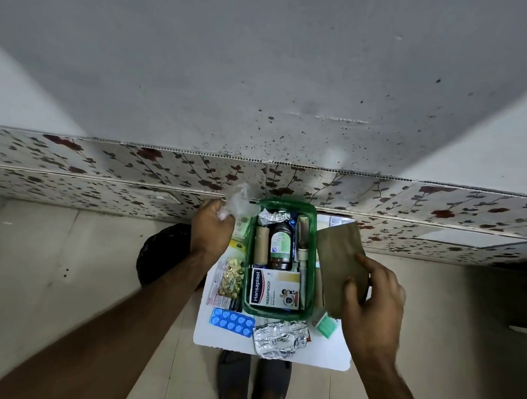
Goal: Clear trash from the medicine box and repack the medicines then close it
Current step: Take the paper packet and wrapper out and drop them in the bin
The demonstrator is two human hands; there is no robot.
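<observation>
The green medicine box [314, 232] stands open on a small white table [324, 352]. Inside it lie a Hansaplast carton [274, 289], a brown syrup bottle [281, 246], a cardboard roll [261, 243], a foil strip [270, 217] and a tube [302, 235]. My left hand [212, 227] is just left of the box's far corner, shut on crumpled clear plastic [239, 199]. My right hand [373, 299] holds a brown paper packet [338, 258] upright at the box's right side.
On the table lie a blue tablet strip [232, 322], a silver blister strip [279, 338], a gold capsule strip [231, 277] and a green item [326, 324]. A black bin [163, 249] stands on the floor to the left. A flowered wall panel runs behind. My feet are below the table.
</observation>
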